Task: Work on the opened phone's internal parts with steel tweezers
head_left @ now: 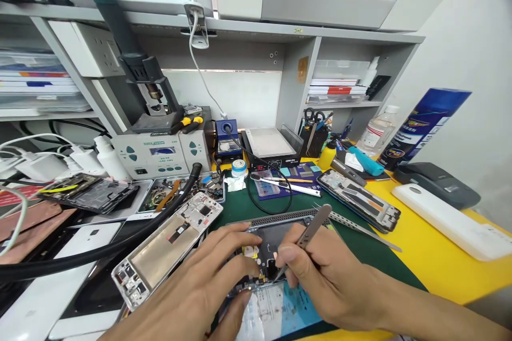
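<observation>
An opened phone (269, 241) lies at the front middle, its inner parts showing. My left hand (208, 266) steadies it, with the fingers curled over its left part and the thumb at the near edge. In my right hand (316, 264) are metal tweezers (316, 225), gripped like a pen and slanting down. Their tips meet the phone's inside near its lower edge; what they touch there is too small to make out. Both hands cover parts of the phone. Beneath its near side is a light blue printed sheet (294, 306).
A silver phone frame (168, 250) and a black hose (132, 248) lie to the left. Another opened phone (360, 200) and a second pair of tweezers (360, 226) lie to the right. A rework station (164, 154) and a soldering iron stand (227, 141) stand behind the green mat (236, 202).
</observation>
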Demonstrator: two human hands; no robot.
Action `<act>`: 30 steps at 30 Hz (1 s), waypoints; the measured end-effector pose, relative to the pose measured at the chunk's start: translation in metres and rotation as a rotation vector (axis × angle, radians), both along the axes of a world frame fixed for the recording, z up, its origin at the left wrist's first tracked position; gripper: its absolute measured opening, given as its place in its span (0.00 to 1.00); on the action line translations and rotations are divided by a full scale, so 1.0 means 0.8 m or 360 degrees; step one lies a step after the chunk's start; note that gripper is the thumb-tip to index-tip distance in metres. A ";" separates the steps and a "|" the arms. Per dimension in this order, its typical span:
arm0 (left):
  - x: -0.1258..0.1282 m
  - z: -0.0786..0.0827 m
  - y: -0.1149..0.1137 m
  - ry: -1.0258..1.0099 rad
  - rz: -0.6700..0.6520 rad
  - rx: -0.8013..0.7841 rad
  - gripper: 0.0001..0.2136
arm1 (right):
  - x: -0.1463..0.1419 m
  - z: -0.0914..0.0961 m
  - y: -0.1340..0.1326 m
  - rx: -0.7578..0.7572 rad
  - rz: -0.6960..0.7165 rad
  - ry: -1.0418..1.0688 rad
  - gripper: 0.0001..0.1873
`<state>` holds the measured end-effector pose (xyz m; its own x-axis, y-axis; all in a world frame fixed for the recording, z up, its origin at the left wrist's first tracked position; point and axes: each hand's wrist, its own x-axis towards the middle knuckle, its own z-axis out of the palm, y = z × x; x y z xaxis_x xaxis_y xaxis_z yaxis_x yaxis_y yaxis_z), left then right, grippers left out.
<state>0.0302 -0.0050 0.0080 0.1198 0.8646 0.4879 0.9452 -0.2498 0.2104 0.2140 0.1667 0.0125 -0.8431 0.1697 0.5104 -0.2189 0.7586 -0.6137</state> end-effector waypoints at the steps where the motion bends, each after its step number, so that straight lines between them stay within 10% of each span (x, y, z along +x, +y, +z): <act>1: -0.001 0.001 0.000 0.0023 0.0004 -0.0016 0.16 | 0.000 0.000 0.000 -0.0008 0.0007 -0.0002 0.22; 14: 0.002 0.001 -0.004 -0.0021 0.0049 -0.0128 0.14 | -0.002 -0.003 -0.002 -0.0674 -0.0140 -0.0230 0.27; 30: 0.046 -0.009 0.033 0.0000 0.0221 0.0562 0.08 | -0.015 0.008 -0.009 -0.1484 -0.0417 -0.0077 0.30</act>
